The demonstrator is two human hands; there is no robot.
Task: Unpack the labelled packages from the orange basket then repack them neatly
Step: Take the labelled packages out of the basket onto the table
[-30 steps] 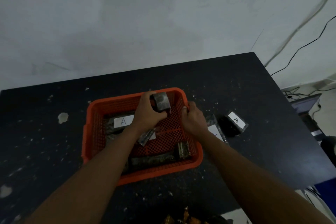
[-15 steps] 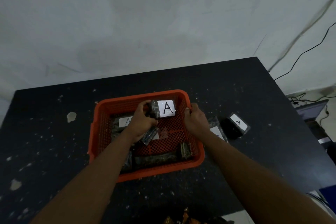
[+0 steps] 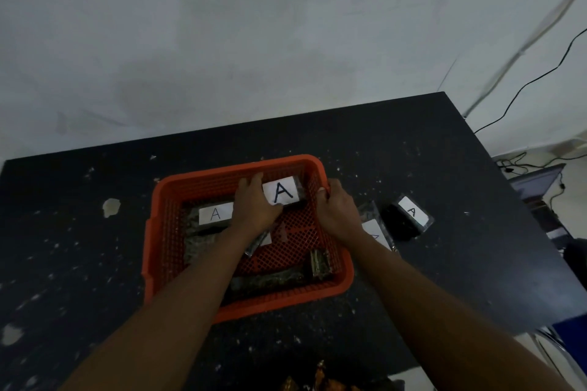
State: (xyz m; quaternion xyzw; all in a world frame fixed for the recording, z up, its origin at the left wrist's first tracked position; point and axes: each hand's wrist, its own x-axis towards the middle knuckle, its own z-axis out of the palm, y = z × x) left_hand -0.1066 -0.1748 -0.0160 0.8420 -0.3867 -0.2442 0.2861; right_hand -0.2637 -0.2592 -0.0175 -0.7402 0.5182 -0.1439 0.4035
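1. Left hand (image 3: 255,206) is closed on the left end of a labelled package (image 3: 283,191), fingers over the top and thumb underneath. The "A" label faces up toward the camera.
2. Right hand (image 3: 337,212) is clamped on the right rim of the orange basket (image 3: 152,232), fingers hooked over the edge. It holds no package and looks to be just steadying the basket.
3. The held package sits over the basket's far-right corner, at or just above rim height. Can't tell whether it touches the mesh.
4. Orientation: long axis runs roughly left-right along the far wall, right end tipped slightly away. The "A" reads upright from here.
5. Doing it well, my read: keep the label up, carry it level and clear the right rim.
6. Set it beside the two packages already out on the black table (image 3: 95,263), one partly under the right wrist (image 3: 376,232), the other further right (image 3: 411,214).
7. More remain inside: one with "A" up at far left (image 3: 216,214), plus dark ones along the near wall.
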